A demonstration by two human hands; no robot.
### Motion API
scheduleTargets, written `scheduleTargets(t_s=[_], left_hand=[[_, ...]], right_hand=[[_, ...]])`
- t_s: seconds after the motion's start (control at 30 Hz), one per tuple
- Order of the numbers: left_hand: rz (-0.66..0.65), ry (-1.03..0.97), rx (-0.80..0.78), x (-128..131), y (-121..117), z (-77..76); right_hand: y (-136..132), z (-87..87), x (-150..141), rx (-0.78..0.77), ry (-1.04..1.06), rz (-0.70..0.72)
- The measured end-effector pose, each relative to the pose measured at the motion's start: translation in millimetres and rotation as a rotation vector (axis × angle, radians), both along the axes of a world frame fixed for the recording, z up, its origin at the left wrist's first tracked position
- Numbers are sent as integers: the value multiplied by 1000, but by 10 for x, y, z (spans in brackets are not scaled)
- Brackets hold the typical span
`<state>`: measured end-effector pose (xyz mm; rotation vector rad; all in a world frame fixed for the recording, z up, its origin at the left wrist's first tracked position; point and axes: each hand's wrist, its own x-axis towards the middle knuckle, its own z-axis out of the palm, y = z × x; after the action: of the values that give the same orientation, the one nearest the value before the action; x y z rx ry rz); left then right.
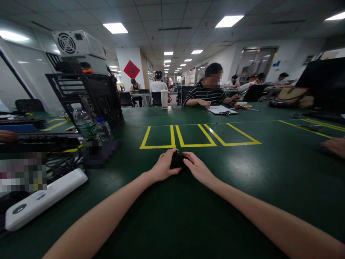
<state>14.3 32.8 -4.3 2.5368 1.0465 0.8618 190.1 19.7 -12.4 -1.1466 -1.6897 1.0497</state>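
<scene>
Small black object (176, 161) mid-frame, just below the yellow-taped boxes (198, 145) on the green surface (176, 227). Left hand (164, 166): fingers curled round it, gripping. Right hand (197, 167): fingers bent at its right end; grip or mere touch, can't tell. Step reads as two-handed handling; next move probably calls for a steady left hold.
</scene>
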Motion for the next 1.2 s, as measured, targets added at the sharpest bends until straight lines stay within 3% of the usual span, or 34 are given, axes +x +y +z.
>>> scheduleTargets(t_s=[0.2,0.4,0.63,0.83,1.0,1.2], left_hand=[[92,-28,-194,13,140,-48],[154,-47,-339,22,189,-80],[116,-29,-368,88,142,17],[-15,-30,-424,6,-178,127],[109,-34,-388,-316,-699,184],[335,-55,-224,-943,-1079,103]], right_hand=[[-2,18,178,66,-186,-128],[-87,106,192,112,-484,-21],[-38,153,139,166,-459,69],[-184,295,134,5,-188,216],[-460,242,-284,-59,-11,225],[-686,136,-1229,-108,73,224]])
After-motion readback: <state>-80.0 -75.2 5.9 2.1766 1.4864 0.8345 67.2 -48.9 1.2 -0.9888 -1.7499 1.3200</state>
